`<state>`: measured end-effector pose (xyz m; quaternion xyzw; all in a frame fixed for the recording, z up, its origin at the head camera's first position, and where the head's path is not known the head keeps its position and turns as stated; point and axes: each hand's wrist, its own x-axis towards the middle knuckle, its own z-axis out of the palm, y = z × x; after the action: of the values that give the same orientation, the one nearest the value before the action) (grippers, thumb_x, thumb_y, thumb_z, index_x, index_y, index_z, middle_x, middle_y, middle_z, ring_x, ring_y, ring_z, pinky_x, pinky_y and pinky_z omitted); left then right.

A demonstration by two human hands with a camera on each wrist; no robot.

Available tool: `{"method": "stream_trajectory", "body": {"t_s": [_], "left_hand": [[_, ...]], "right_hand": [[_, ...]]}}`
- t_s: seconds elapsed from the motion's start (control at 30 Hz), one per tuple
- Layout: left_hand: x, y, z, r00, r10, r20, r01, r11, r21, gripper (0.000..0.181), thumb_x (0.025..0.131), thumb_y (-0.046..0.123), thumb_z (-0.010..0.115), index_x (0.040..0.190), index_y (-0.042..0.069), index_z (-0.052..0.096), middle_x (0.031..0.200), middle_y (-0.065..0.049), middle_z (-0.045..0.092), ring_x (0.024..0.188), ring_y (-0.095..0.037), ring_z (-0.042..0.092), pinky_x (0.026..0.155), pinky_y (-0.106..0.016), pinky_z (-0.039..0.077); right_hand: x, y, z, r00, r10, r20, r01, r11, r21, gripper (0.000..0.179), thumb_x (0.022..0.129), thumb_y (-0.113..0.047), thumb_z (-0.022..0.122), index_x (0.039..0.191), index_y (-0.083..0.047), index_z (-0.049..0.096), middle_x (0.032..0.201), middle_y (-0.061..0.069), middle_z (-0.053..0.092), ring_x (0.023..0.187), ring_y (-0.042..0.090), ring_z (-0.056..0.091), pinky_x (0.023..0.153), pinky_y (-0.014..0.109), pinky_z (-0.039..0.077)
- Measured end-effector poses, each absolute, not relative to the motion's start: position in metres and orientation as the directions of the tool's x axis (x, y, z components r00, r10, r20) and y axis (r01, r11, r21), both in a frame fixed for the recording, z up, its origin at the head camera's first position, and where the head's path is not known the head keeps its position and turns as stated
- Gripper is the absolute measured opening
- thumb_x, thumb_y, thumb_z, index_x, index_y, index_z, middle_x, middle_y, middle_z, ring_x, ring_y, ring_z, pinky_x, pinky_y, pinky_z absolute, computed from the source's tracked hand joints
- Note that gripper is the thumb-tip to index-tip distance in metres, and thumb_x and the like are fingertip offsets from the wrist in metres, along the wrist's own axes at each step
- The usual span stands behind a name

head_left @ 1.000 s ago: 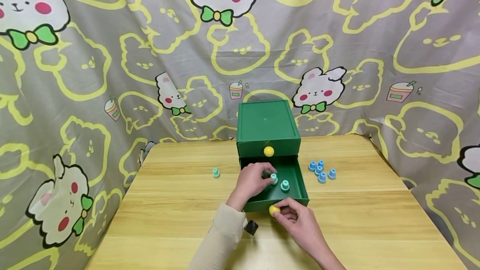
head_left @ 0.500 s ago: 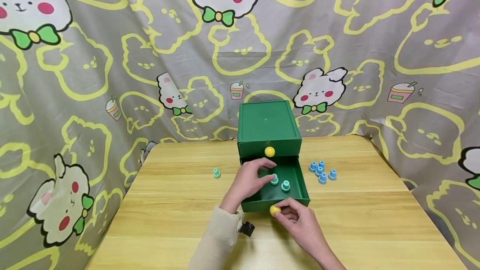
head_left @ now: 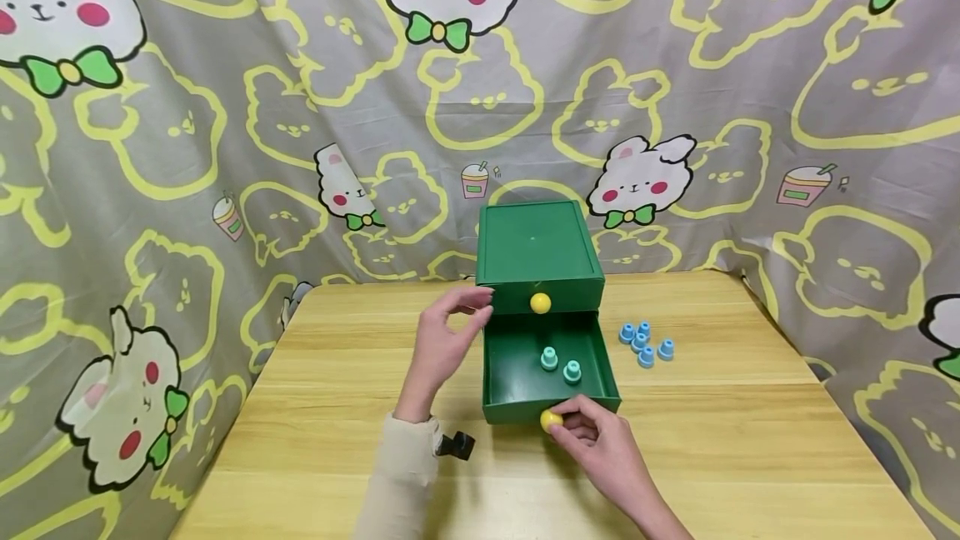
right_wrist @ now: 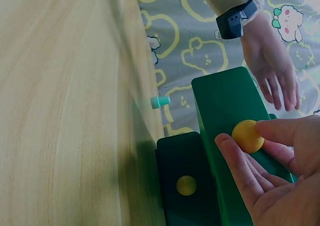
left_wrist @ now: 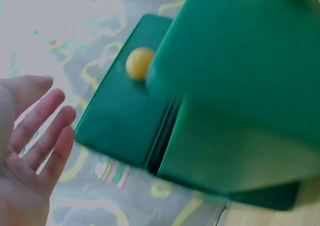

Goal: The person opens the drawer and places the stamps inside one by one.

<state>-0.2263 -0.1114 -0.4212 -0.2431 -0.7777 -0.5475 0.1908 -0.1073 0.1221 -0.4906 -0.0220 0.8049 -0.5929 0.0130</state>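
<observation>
A green two-drawer cabinet [head_left: 536,244] has its lower drawer [head_left: 521,377] pulled out and its upper one closed. My right hand [head_left: 600,448] pinches the lower drawer's round yellow knob [right_wrist: 248,136] between thumb and fingers. Inside that drawer two small teal stepped pegs [head_left: 549,358] stand upright near the middle. My left hand [head_left: 446,336] is beside the cabinet's left side, fingers spread and holding nothing. In the left wrist view its fingers [left_wrist: 52,136] are apart. A third teal peg [right_wrist: 160,102] on the table shows in the right wrist view; the left hand hides it in the head view.
Several blue stepped pegs [head_left: 640,343] stand clustered on the wooden table [head_left: 315,440] right of the cabinet. The upper drawer bears another yellow knob [head_left: 541,302]. A patterned cloth [head_left: 315,107] hangs behind and at both sides.
My left hand has released the teal peg in the drawer, then withdrawn up and left out of it. The right hand stays on the knob.
</observation>
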Motion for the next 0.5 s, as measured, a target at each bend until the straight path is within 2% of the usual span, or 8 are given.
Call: {"method": "stream_trajectory", "body": {"t_s": [0.23, 0.4, 0.5], "left_hand": [[-0.241, -0.144, -0.439, -0.853, -0.005, 0.523, 0.504, 0.257, 0.825, 0.034, 0.098, 0.015, 0.073, 0.131, 0.009, 0.069, 0.124, -0.013, 0.071, 0.115, -0.031, 0.064, 0.103, -0.055, 0.047], [-0.251, -0.164, -0.46, -0.903, -0.064, 0.425, 0.393, 0.276, 0.877, 0.038, 0.099, 0.015, 0.072, 0.136, 0.017, 0.066, 0.131, -0.009, 0.068, 0.122, -0.032, 0.062, 0.107, -0.055, 0.046], [-0.255, -0.172, -0.472, -0.922, -0.077, 0.38, 0.344, 0.288, 0.894, 0.039, 0.098, 0.014, 0.073, 0.136, 0.017, 0.065, 0.133, -0.009, 0.066, 0.125, -0.037, 0.06, 0.108, -0.057, 0.044]], "right_hand": [[-0.107, 0.122, -0.491, -0.999, -0.049, 0.002, -0.017, 0.295, -0.955, 0.013, 0.091, -0.016, 0.08, 0.103, -0.013, 0.075, 0.091, 0.003, 0.076, 0.083, 0.023, 0.075, 0.072, 0.022, 0.06], [-0.107, 0.123, -0.491, -0.999, -0.052, 0.008, -0.024, 0.297, -0.955, 0.013, 0.091, -0.016, 0.08, 0.102, -0.013, 0.075, 0.091, 0.002, 0.076, 0.083, 0.021, 0.075, 0.072, 0.021, 0.06], [-0.107, 0.123, -0.491, -0.999, -0.053, 0.01, -0.025, 0.296, -0.955, 0.013, 0.091, -0.016, 0.08, 0.102, -0.014, 0.075, 0.091, 0.003, 0.076, 0.083, 0.021, 0.075, 0.072, 0.022, 0.06]]}}
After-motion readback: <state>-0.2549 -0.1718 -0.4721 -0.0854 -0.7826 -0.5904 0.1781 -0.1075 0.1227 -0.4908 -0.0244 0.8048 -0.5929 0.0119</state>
